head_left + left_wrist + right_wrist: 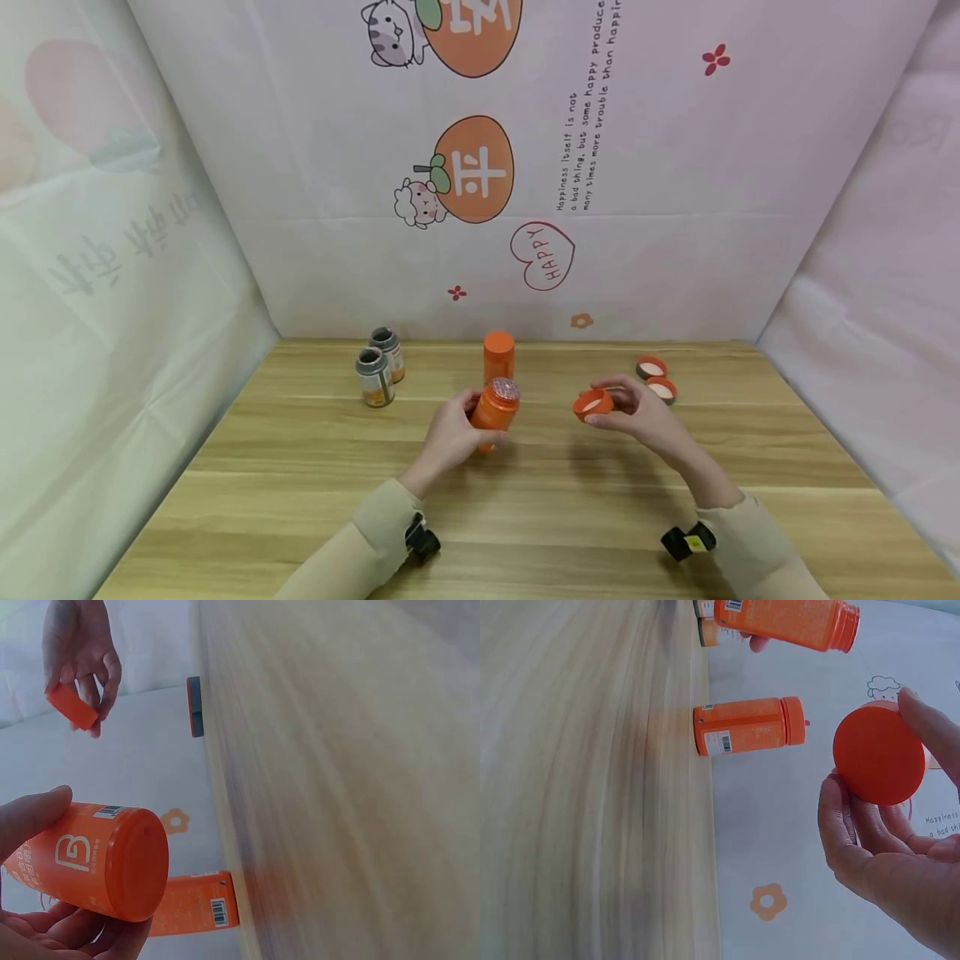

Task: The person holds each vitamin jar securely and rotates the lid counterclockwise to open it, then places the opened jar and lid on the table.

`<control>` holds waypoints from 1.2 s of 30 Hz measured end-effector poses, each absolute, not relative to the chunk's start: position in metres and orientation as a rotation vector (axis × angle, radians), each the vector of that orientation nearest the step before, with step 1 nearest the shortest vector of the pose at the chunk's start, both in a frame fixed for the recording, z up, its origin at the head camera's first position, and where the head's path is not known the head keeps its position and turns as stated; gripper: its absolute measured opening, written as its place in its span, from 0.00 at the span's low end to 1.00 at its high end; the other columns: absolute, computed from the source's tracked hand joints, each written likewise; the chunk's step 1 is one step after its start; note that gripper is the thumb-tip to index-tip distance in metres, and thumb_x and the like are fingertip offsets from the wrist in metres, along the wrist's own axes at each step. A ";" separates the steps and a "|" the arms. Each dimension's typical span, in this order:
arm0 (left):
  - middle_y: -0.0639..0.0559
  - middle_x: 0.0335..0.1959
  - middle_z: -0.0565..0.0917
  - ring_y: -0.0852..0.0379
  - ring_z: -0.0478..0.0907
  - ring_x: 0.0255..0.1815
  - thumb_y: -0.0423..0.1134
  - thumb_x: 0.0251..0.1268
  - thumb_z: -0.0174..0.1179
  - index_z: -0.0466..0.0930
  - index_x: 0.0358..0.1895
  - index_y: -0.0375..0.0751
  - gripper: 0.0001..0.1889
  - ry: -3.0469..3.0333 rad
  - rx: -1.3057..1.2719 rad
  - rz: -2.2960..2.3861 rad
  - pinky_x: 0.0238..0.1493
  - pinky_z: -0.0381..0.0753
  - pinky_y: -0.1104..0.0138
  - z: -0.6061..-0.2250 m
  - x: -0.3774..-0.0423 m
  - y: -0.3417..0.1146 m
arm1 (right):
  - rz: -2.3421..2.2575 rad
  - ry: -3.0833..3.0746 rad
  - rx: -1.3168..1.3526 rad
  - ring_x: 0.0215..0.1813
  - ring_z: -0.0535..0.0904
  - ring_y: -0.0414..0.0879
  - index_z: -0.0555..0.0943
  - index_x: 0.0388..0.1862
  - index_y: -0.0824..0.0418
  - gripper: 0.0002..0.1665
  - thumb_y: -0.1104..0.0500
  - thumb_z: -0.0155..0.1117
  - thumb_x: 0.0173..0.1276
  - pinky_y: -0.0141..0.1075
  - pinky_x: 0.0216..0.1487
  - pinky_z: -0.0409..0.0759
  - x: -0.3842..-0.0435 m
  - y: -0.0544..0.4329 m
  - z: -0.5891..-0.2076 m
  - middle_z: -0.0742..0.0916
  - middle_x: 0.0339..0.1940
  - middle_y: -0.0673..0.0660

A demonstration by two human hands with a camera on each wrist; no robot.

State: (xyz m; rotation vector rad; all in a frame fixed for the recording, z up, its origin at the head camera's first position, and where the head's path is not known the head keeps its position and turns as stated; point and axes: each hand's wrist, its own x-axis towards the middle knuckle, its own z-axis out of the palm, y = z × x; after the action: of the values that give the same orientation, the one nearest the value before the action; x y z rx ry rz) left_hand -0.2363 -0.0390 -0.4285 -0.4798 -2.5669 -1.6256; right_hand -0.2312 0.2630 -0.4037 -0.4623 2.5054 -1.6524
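Note:
My left hand (452, 433) grips an orange plastic bottle (495, 407) around its body, tilted and lifted off the table. A silvery patterned seal covers the bottle's mouth, with no cap on it. To the right, my right hand (633, 408) pinches an orange screw cap (591, 404) between thumb and fingers, its white-lined inside turned up toward the head view. The right wrist view shows the cap's smooth orange top (879, 755). Behind the held bottle stands a second orange bottle (498, 354) with its cap on.
Two grey-necked bottles (375, 379) without caps stand at the back left of the wooden table (540, 533). Two loose caps (662, 389) with white linings lie at the back right, just beyond my right hand. A printed white cloth (660, 267) hangs behind and along both sides.

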 end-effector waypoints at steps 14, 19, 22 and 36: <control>0.44 0.48 0.82 0.49 0.79 0.48 0.32 0.42 0.74 0.74 0.55 0.37 0.31 -2.527 -0.444 -1.652 0.52 0.77 0.54 -0.432 -0.240 -0.052 | -1.532 2.653 -0.465 0.63 0.71 0.56 0.70 0.65 0.55 0.33 0.51 0.67 0.62 0.27 0.52 0.73 -0.232 0.279 -0.415 0.76 0.63 0.58; 0.45 0.47 0.82 0.49 0.79 0.48 0.31 0.41 0.74 0.75 0.54 0.38 0.30 -2.516 -0.404 -1.649 0.53 0.77 0.54 -0.432 -0.241 -0.058 | -1.512 2.696 -0.526 0.63 0.72 0.56 0.70 0.66 0.55 0.34 0.52 0.68 0.61 0.27 0.54 0.73 -0.232 0.283 -0.416 0.75 0.64 0.59; 0.46 0.47 0.82 0.50 0.79 0.48 0.30 0.41 0.74 0.76 0.53 0.39 0.30 -2.517 -0.379 -1.643 0.53 0.77 0.54 -0.432 -0.241 -0.061 | -1.497 2.712 -0.540 0.62 0.73 0.55 0.70 0.66 0.52 0.35 0.52 0.69 0.60 0.28 0.53 0.73 -0.231 0.285 -0.416 0.75 0.64 0.56; 0.45 0.46 0.83 0.50 0.79 0.47 0.30 0.38 0.75 0.77 0.51 0.38 0.30 -2.511 -0.236 -1.595 0.53 0.77 0.55 -0.433 -0.246 -0.078 | -1.377 2.824 -0.478 0.58 0.76 0.50 0.74 0.62 0.54 0.31 0.51 0.69 0.60 0.30 0.47 0.75 -0.234 0.293 -0.422 0.80 0.59 0.59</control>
State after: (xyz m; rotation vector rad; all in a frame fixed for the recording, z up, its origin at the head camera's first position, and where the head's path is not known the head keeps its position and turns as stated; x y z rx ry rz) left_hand -0.2465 -0.0784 -0.4330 -0.2359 -2.5112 -1.5953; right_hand -0.2338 0.2935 -0.4219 -0.4784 2.8242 -1.3775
